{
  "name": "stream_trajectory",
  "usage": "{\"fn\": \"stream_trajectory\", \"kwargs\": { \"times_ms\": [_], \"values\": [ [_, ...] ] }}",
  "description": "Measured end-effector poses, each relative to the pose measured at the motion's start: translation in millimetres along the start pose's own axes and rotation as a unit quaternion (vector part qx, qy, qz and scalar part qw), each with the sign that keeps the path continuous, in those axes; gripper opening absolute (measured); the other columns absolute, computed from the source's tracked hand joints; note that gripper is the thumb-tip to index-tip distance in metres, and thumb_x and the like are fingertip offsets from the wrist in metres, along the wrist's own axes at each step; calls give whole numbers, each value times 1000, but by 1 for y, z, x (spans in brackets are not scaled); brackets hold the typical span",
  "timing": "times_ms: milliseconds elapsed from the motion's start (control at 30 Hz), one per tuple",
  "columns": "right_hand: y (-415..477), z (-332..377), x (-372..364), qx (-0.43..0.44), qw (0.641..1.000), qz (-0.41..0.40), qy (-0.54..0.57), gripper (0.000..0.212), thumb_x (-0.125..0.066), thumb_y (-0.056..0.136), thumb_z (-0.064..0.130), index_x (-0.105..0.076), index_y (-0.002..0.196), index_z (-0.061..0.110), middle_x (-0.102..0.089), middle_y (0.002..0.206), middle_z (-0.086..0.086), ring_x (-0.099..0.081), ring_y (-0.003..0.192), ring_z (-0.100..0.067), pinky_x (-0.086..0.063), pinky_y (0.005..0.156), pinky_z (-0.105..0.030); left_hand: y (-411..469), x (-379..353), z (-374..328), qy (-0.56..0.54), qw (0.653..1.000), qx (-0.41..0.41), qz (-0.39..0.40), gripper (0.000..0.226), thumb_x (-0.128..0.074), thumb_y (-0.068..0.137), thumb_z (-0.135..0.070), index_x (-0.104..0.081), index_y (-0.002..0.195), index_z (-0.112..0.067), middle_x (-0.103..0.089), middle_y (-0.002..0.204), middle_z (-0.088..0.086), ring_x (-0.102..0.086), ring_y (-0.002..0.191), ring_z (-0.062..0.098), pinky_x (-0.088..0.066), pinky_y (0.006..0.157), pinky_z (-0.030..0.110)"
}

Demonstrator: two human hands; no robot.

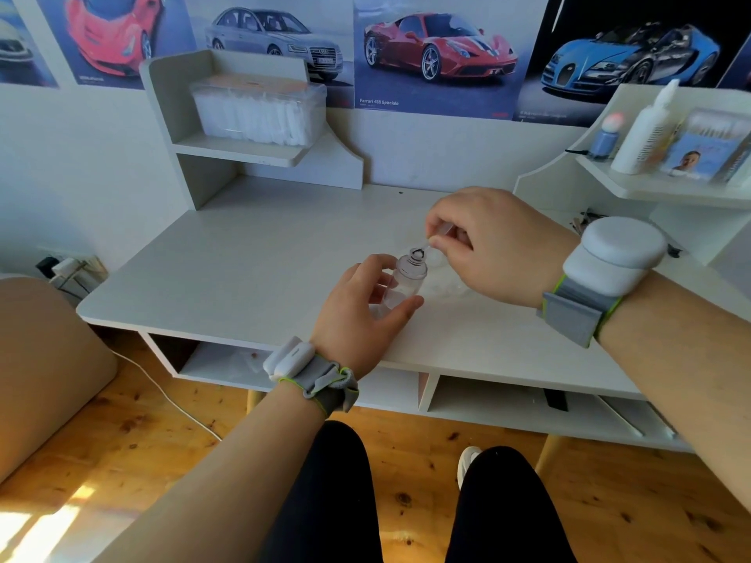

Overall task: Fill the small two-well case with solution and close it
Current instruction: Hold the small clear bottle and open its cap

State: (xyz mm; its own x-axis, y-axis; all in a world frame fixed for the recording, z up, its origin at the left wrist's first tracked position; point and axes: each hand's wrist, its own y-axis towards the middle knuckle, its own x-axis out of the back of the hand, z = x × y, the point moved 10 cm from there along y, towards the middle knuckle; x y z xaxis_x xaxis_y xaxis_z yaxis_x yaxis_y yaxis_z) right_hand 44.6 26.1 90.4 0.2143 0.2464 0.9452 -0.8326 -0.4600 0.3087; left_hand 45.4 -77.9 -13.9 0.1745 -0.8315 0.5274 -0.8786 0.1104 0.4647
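My left grip (357, 302) wraps a small clear bottle (408, 278), upright on the tabletop (244, 258), neck open. My right grip (487, 241) pinches a thin clear dropper-like piece (441, 233) w/ tip at bottle mouth. Clear case (441, 288) just beside bottle, partly hidden; details unclear.

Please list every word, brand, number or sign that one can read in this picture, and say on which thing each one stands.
"Ferrari 458 Speciale": caption at the lower left of the red car poster.
Four-ring badge on the silver car; its number plate is too blurred to read.
Captions on the pink car poster and the blue car poster: too blurred.
Print on the white bottle and the cotton swab box: too small.
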Motion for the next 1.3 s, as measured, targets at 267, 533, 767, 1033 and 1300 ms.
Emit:
{"fn": "stream_trajectory", "kwargs": {
  "times_ms": [267,533,767,1033,1300],
  "values": [
    [2,-4,1,-8,1000,-15,4,12,-50,91,16,-62,95,14,-39,75,10,-43,77,-13,-29,71,-21,0,0,1,3,1000,0,-2,37,-64,82,-46,-48,113,-35,-53,97,-17,-53,86,-10,-41,71,6],
    [2,-10,2,-16,1000,-22,12,13,-51,92,17,-62,98,13,-41,77,9,-43,76,-12,-29,72,-21,0,-1,1,-2,1000,1,1,37,-64,82,-45,-49,114,-34,-53,98,-15,-53,86,-7,-41,73,8],
    [-1,-11,6,-20,999,-33,28,13,-52,92,18,-62,98,14,-48,87,5,-44,70,-6,-31,73,-21,1,-1,1,4,1000,1,-1,36,-63,81,-47,-46,112,-38,-51,96,-19,-52,85,-10,-38,69,5],
    [0,-4,15,-6,998,-48,34,9,-54,90,17,-62,93,16,-42,74,16,-42,64,4,-30,62,-19,0,-1,1,1,1000,-3,-3,35,-64,81,-48,-44,109,-42,-51,96,-20,-52,87,-10,-39,68,4],
    [2,-10,2,-21,999,-17,31,10,-53,90,18,-62,93,15,-41,72,15,-41,62,4,-26,59,-8,0,-1,1,3,1000,-9,-4,35,-63,81,-48,-42,109,-44,-51,97,-20,-52,88,-11,-40,70,5]
  ]
}}
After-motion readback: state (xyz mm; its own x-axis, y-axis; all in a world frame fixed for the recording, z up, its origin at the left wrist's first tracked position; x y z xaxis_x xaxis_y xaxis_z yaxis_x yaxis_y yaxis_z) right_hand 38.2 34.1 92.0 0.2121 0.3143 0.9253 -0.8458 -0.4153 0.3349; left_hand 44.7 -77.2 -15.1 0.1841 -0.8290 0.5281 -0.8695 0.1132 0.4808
